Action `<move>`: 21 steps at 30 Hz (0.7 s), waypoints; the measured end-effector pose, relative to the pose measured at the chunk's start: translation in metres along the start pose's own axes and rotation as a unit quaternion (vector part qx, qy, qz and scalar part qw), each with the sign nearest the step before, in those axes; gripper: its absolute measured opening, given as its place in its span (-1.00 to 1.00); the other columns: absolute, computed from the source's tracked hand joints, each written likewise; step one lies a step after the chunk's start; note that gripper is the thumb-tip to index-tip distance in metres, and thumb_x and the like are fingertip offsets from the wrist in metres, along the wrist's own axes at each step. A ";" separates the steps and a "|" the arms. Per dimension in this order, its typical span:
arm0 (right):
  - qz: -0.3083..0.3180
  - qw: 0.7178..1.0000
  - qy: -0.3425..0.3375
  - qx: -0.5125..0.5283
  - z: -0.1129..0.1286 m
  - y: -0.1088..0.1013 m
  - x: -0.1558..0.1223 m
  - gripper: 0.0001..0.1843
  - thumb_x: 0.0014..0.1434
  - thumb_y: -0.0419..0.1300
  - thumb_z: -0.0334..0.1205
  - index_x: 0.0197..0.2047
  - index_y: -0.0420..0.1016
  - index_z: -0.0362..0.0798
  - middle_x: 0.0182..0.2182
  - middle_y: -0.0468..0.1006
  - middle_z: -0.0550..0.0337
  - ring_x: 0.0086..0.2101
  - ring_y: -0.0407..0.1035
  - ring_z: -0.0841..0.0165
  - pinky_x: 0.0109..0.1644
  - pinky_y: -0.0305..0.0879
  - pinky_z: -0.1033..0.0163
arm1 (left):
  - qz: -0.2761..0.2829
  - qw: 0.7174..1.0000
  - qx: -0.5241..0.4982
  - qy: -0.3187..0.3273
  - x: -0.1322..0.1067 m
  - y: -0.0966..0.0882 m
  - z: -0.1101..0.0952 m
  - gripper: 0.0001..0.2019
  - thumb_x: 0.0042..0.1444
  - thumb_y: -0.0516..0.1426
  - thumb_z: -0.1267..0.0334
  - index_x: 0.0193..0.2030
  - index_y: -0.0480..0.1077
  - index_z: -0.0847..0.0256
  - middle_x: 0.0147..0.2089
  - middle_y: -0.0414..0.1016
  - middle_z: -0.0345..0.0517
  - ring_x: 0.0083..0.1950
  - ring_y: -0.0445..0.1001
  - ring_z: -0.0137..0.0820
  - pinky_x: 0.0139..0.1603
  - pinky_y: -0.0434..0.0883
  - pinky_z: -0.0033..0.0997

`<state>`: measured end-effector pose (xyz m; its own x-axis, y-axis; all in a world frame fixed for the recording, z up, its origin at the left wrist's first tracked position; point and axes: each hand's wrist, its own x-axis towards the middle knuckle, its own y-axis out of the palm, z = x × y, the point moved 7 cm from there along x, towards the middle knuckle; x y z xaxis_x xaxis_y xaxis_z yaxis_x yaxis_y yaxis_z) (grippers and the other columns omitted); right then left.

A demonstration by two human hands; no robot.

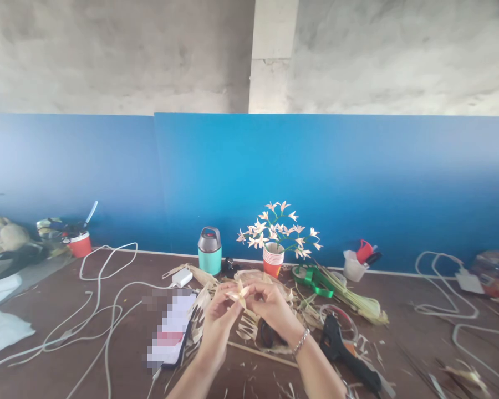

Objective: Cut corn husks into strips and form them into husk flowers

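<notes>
The pale, star-shaped artificial flower (240,295) is up between my two hands, above the middle of the table (128,332). My left grip (216,321) is nearly closed, thumb and fingers pinching the flower from its left side. My right grip (272,303) has its fingers curled in at the flower's right edge; I cannot tell whether they pinch a petal or only touch it. Dry husks (199,305) lie scattered around and beneath my hands. Just beyond stands a stack of red-and-white paper cups (273,261) holding a spray of similar flowers (258,228), with a teal flask (210,259) to its left. Left of my hands lies a smartphone (172,332); near my right forearm, a black glue gun (336,346). A blue partition (216,172) runs behind the table.
</notes>
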<state>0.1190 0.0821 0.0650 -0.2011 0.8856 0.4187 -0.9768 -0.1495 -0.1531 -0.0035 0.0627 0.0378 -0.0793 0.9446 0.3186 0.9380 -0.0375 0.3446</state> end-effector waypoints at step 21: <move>0.018 0.998 0.055 -0.008 0.000 -0.001 0.000 -0.91 -0.12 0.33 -0.24 -0.48 0.51 -0.02 -0.34 0.56 0.15 -0.24 0.40 0.24 -0.14 0.31 0.18 | 0.006 0.999 0.006 0.039 0.002 -0.002 -0.001 -0.90 -0.06 0.26 0.22 -0.45 0.48 0.18 -0.16 0.35 -0.08 -0.07 0.36 -0.25 -0.09 0.32 -0.36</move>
<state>0.1204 0.0821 0.0649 -0.2268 0.9227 0.3117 -0.9674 -0.1765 -0.1814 -0.0061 0.0639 0.0386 -0.0937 0.9160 0.3900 0.9427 -0.0443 0.3306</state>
